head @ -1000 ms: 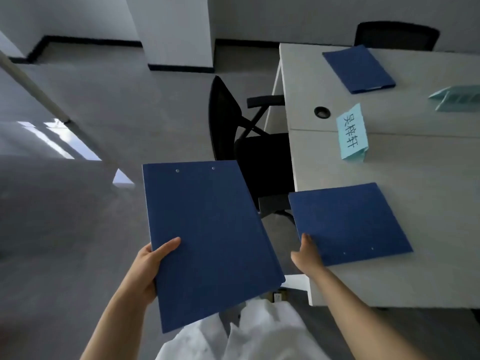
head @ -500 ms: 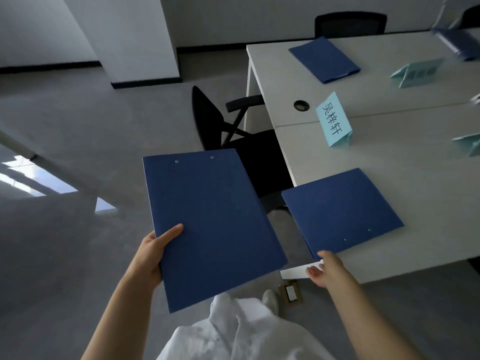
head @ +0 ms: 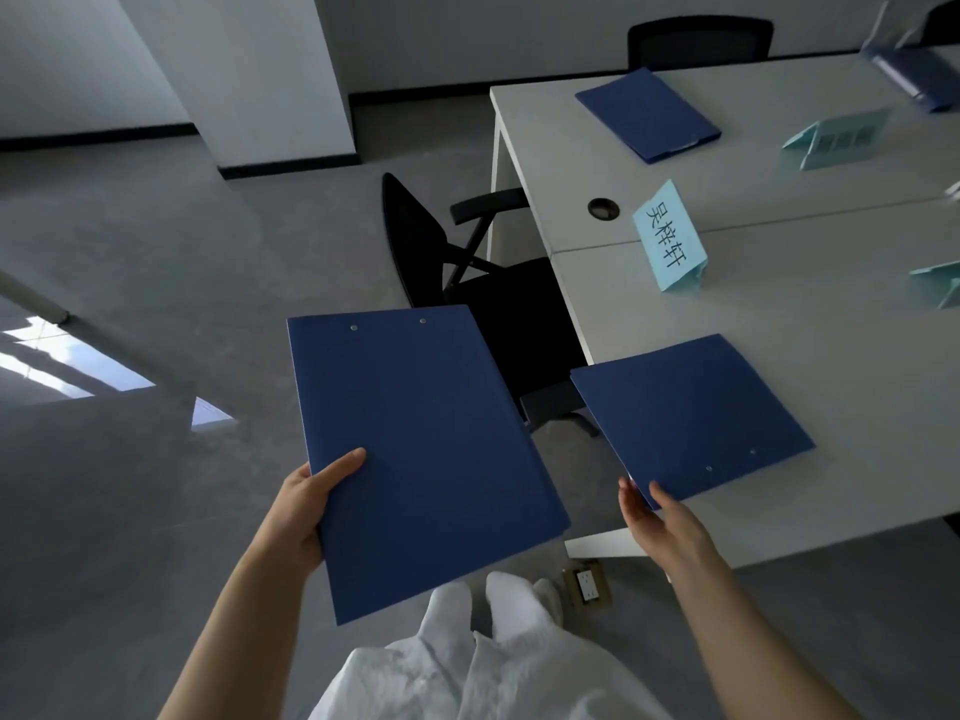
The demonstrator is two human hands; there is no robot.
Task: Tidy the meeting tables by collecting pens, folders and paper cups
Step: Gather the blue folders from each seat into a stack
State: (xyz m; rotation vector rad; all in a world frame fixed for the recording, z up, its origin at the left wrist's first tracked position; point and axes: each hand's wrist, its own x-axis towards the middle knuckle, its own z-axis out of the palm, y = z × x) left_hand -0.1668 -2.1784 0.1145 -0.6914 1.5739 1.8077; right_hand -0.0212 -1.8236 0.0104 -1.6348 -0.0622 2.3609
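Left hand [head: 304,514] grips one blue folder [head: 421,449] off the table's edge, while the right hand [head: 657,519] pinches the near corner of the second folder [head: 691,413] lying just ahead on the table [head: 831,314].

Lighting: dim, cool, bluish. Bright sunlight patch on the floor [head: 78,374] at left. Chair [head: 498,314] under the table [head: 779,314] lost in shadow. Wide-angle bending at edges; far right corner blurred.
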